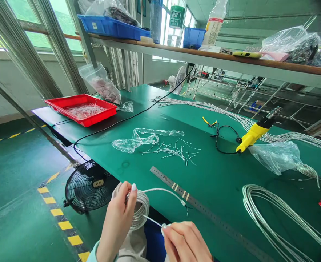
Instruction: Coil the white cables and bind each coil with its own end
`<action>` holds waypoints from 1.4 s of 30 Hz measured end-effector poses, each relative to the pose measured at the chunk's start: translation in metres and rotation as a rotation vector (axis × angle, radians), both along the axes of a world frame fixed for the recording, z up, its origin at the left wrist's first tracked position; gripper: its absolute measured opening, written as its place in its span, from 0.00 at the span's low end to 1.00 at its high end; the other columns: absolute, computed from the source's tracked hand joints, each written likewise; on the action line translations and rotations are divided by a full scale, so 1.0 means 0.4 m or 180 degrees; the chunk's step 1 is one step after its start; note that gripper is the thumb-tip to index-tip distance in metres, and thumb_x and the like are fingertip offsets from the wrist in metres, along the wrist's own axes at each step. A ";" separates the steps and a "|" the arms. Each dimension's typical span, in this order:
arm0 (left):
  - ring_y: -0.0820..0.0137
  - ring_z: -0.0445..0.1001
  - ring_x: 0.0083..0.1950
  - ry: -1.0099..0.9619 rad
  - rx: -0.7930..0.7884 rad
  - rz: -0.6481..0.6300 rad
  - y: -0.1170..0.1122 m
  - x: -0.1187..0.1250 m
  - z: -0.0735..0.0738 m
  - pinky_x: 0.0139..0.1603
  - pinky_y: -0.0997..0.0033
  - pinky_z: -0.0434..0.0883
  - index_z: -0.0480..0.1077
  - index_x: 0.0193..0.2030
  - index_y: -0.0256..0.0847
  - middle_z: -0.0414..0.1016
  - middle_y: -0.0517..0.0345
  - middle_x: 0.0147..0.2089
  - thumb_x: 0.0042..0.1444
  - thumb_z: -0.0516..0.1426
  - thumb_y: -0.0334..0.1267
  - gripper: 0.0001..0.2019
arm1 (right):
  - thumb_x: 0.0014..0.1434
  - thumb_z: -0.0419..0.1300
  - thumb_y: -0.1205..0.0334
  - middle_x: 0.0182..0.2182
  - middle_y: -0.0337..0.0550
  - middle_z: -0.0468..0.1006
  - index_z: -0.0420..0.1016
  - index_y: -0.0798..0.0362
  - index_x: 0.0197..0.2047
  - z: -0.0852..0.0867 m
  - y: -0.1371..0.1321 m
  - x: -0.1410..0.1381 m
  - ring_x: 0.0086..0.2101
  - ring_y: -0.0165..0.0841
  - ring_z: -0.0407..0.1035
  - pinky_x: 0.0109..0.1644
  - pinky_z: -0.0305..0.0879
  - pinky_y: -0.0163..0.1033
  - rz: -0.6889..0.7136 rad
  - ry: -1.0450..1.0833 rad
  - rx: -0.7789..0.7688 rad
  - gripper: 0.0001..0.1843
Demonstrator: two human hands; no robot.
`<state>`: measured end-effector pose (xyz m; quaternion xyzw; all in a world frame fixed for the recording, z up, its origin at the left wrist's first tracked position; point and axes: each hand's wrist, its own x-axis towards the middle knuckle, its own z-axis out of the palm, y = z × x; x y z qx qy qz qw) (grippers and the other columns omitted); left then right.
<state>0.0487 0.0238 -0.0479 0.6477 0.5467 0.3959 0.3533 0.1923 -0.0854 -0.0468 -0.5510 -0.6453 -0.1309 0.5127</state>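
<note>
Gripping a coil of clear-sheathed wire (140, 211) at bottom centre, the left hand (116, 222) curls its fingers around the loops; the right hand (184, 242) pinches a thin white wire (152, 221) between pressed fingertips.

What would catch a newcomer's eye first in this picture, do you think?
The red plastic tray of white wire pieces on the far left of the green workbench stands out first, with the yellow heat gun on the bench's right side. Closest to the camera, the left hand grips a coil of clear-sheathed wire, and the right hand pinches a wire end.
</note>
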 end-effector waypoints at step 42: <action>0.76 0.75 0.25 0.0147 0.1394 -0.1590 -0.097 0.085 -0.008 0.26 0.82 0.69 0.74 0.33 0.39 0.73 0.60 0.27 0.68 0.49 0.34 0.15 | 0.70 0.51 0.53 0.33 0.45 0.78 0.72 0.51 0.32 -0.051 -0.003 -0.002 0.36 0.33 0.76 0.42 0.74 0.38 -0.0193 0.0672 0.0093 0.17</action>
